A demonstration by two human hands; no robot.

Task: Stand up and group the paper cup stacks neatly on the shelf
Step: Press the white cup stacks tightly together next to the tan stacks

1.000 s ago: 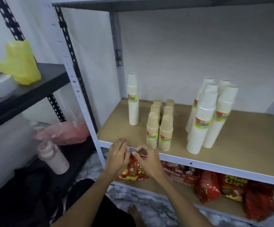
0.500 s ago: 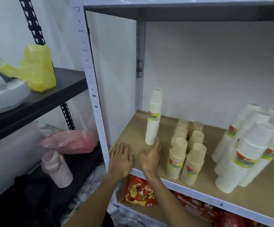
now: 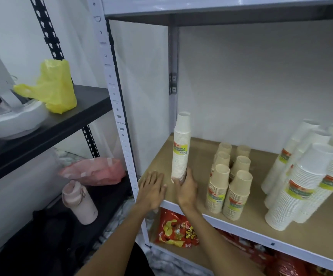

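Observation:
A tall cream paper cup stack (image 3: 181, 148) stands upright near the left rear of the brown shelf board (image 3: 201, 196). My right hand (image 3: 186, 188) grips its base, thumb on the left side and fingers round the right. My left hand (image 3: 152, 188) lies flat on the board just left of it, fingers straight. Several short tan cup stacks (image 3: 229, 182) stand grouped in two rows to the right. Farther right, several tall white cup stacks (image 3: 305, 176) lean together.
A white shelf upright (image 3: 119, 120) stands left of my hands. Red snack bags (image 3: 176, 230) fill the shelf below. On the left black rack sit a yellow bag (image 3: 55, 86), a pink bag (image 3: 94, 172) and a pale bottle (image 3: 80, 202).
Both hands rose from below the shelf edge onto the board. My right hand closed round the base of the tall cream stack. The view moved closer and leftward.

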